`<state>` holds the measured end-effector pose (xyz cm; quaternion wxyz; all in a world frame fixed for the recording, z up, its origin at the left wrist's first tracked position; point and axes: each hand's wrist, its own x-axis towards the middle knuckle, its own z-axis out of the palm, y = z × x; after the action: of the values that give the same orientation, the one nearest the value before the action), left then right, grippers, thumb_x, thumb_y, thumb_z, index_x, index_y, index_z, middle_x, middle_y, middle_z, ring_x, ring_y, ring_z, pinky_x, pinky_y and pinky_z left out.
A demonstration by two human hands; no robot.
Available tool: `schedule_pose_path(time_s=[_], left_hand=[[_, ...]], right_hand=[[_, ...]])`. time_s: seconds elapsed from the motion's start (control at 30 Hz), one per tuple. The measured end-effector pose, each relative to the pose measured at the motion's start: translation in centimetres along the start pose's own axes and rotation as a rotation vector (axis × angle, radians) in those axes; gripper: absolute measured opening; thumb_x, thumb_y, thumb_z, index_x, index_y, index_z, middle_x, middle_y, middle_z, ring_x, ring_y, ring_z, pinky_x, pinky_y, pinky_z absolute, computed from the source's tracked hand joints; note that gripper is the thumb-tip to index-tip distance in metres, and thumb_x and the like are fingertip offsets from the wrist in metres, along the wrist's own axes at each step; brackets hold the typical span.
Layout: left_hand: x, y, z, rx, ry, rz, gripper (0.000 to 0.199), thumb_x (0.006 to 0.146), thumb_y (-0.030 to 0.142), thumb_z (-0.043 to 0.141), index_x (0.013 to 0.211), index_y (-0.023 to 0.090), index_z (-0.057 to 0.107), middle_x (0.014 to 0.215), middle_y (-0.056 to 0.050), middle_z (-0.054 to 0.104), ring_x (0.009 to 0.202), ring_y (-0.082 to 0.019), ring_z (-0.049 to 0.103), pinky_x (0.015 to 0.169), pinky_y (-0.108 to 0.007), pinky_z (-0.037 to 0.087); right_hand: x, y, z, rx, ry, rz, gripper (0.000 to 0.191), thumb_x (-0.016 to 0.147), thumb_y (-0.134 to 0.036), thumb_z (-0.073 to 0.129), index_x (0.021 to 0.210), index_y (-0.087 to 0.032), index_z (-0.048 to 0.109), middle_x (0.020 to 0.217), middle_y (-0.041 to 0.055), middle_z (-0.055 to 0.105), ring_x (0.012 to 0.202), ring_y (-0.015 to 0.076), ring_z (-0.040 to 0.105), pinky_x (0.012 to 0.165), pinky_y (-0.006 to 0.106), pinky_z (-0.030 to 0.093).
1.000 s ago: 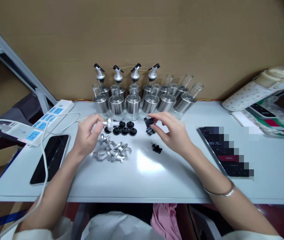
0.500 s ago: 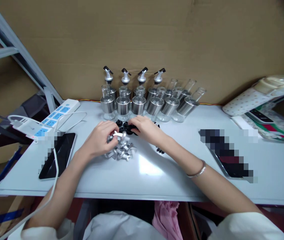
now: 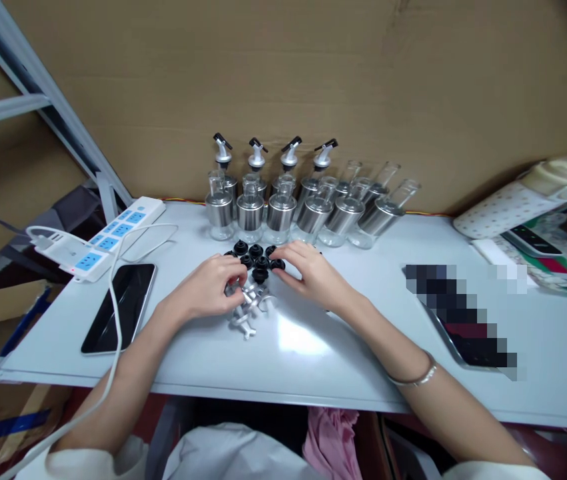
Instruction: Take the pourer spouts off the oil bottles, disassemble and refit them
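Note:
My left hand [image 3: 210,287] curls over the left side of a small pile of silver pour spouts [image 3: 247,328], thumb and fingers bent about one of them, partly hidden by the hand. Just beyond the pile stands a cluster of black ribbed stoppers [image 3: 260,275]. My right hand [image 3: 308,270] reaches in from the right, its thumb and forefinger closed around a black stopper [image 3: 277,265] at the cluster's edge. Behind both hands, open glass bottles with metal sleeves [image 3: 282,215] form a front row.
Several bottles at the back carry silver pourers with black levers [image 3: 289,159]. On the left are a power strip [image 3: 108,240], a white cable [image 3: 114,313] and a tablet [image 3: 120,310]. A phone [image 3: 468,330] and a dotted tumbler [image 3: 503,207] are at the right.
My right hand has drawn back slightly to the right, uncovering more black stoppers. My left hand has lowered toward the table, and the silver spouts lie more spread toward me. The view shifted slightly.

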<state>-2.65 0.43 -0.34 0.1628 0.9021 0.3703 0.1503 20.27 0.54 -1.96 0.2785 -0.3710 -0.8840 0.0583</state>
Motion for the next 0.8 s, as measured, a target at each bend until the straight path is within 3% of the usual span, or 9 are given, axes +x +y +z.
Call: schedule_pose_path(time_s=[0.2, 0.4, 0.6, 0.7, 0.8], left_hand=[[0.1, 0.0, 0.1, 0.003, 0.015, -0.004, 0.010, 0.070, 0.014, 0.045, 0.070, 0.018, 0.054, 0.067, 0.000, 0.052, 0.066, -0.016, 0.049, 0.068, -0.029, 0.041], [0.3, -0.5, 0.4, 0.007, 0.089, -0.064, 0.015, 0.085, 0.019, 0.040, 0.084, 0.018, 0.055, 0.088, -0.005, 0.059, 0.088, -0.021, 0.055, 0.080, -0.033, 0.045], [0.4, -1.3, 0.7, 0.045, 0.086, -0.095, 0.019, 0.089, 0.023, 0.040, 0.087, 0.018, 0.058, 0.086, -0.006, 0.063, 0.082, -0.021, 0.058, 0.075, -0.033, 0.046], [0.4, -1.4, 0.8, 0.023, 0.142, -0.102, 0.017, 0.089, 0.028, 0.047, 0.088, 0.018, 0.060, 0.088, -0.006, 0.066, 0.084, -0.022, 0.059, 0.078, -0.035, 0.045], [0.5, -1.1, 0.8, -0.091, 0.226, -0.147, 0.015, 0.086, 0.031, 0.054, 0.084, 0.018, 0.062, 0.085, -0.005, 0.068, 0.083, -0.021, 0.061, 0.078, -0.034, 0.045]], right_hand=[[-0.4, 0.2, 0.0, 0.028, 0.001, -0.046, 0.015, 0.091, -0.020, 0.051, 0.101, -0.015, 0.062, 0.097, 0.0110, 0.066, 0.090, 0.0228, 0.059, 0.079, 0.038, 0.048], [0.6, -0.5, 1.1, -0.131, -0.113, -0.032, 0.021, 0.089, -0.023, 0.058, 0.107, -0.016, 0.065, 0.092, 0.0093, 0.064, 0.089, 0.0234, 0.055, 0.073, 0.035, 0.042], [2.6, -1.1, 2.6, -0.162, -0.184, -0.045, 0.013, 0.086, -0.019, 0.062, 0.097, -0.016, 0.069, 0.088, 0.0085, 0.060, 0.088, 0.0219, 0.052, 0.069, 0.032, 0.035], [3.0, -0.7, 2.8, -0.112, -0.124, 0.007, 0.012, 0.089, -0.020, 0.058, 0.091, -0.016, 0.069, 0.085, 0.0082, 0.060, 0.087, 0.0218, 0.052, 0.070, 0.033, 0.036], [3.0, -0.6, 2.4, 0.006, 0.014, 0.065, 0.016, 0.091, -0.020, 0.053, 0.093, -0.016, 0.068, 0.085, 0.0083, 0.060, 0.084, 0.0211, 0.054, 0.073, 0.033, 0.042]])
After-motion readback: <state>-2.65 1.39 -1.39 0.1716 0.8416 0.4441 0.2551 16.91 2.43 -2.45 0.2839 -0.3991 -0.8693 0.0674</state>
